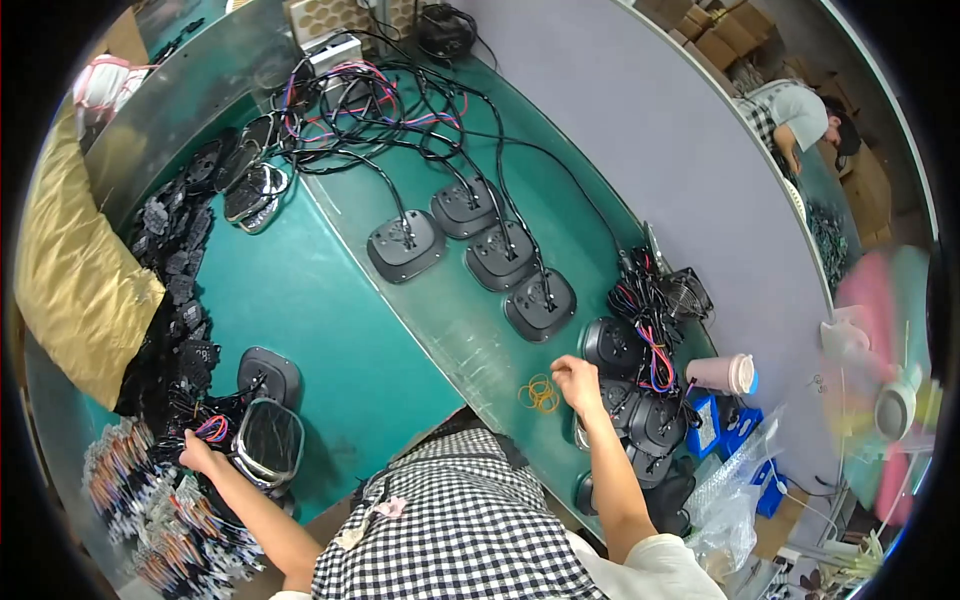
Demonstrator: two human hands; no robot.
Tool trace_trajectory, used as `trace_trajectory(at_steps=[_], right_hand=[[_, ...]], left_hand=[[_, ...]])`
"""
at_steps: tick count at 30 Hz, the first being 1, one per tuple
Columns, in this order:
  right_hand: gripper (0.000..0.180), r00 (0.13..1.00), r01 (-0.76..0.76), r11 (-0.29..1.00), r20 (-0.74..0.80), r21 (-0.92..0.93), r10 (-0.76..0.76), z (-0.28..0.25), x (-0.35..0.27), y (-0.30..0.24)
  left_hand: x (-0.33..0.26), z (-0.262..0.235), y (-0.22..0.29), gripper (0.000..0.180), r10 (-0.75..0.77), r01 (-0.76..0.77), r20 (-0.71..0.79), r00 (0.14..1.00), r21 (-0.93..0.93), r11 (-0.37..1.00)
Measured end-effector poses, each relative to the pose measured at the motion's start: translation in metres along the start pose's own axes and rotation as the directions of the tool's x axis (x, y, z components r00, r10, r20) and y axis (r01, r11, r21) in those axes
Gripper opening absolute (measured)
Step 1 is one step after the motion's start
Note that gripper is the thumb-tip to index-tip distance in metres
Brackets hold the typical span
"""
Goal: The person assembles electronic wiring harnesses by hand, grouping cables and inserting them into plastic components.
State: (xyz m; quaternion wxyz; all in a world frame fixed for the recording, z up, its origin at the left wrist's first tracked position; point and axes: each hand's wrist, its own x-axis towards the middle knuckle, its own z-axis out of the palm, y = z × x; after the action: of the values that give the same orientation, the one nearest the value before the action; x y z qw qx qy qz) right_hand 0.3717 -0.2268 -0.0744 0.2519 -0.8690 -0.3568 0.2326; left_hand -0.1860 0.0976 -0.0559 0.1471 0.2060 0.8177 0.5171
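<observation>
At the lower left, my left hand (197,453) is closed on a bundle of black cable (176,432) with red and blue wire ends (213,428). Beside it a black-framed unit with a glossy, clear-looking face (270,440) stands on the green mat, and a dark rounded housing (270,375) lies just behind. My right hand (577,385) hovers at the right, fingers curled together in a pinch; what they hold, if anything, is too small to make out. Next to it lie several yellow rubber bands (539,394). More black housings (612,345) with coiled cables lie right of that hand.
Several cabled black housings (405,245) sit mid-table, their cables running to a tangle (370,110) at the back. Black parts (180,250) and many wire leads (150,500) line the left. A pink cup (722,374), blue boxes (738,430) and a spinning fan (890,390) are at the right. Another person (795,120) works beyond the partition.
</observation>
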Motion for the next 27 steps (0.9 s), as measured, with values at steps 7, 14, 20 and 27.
trace_trajectory(at_steps=[7,14,20,27], right_hand=[[0.014,0.988,-0.072,0.982,-0.146,-0.174,0.046,0.033,-0.012,0.002],[0.014,0.998,-0.005,0.944,-0.065,-0.331,-0.018,0.036,-0.006,0.027],[0.008,0.977,-0.198,0.847,0.170,0.494,0.129,-0.015,0.001,-0.027],[0.013,0.944,-0.157,0.472,0.273,0.867,-0.188,-0.024,0.009,-0.131]], left_hand=[[0.083,0.028,-0.049,0.045,-0.014,-0.024,0.083,0.996,0.441,0.897],[0.087,0.016,-0.028,0.054,-0.309,0.185,0.301,0.902,0.376,0.908],[-0.118,0.005,0.107,0.034,0.608,-0.598,0.305,0.733,-0.136,0.790],[-0.398,0.028,0.085,0.063,-0.091,-0.221,0.818,-0.568,-0.045,0.974]])
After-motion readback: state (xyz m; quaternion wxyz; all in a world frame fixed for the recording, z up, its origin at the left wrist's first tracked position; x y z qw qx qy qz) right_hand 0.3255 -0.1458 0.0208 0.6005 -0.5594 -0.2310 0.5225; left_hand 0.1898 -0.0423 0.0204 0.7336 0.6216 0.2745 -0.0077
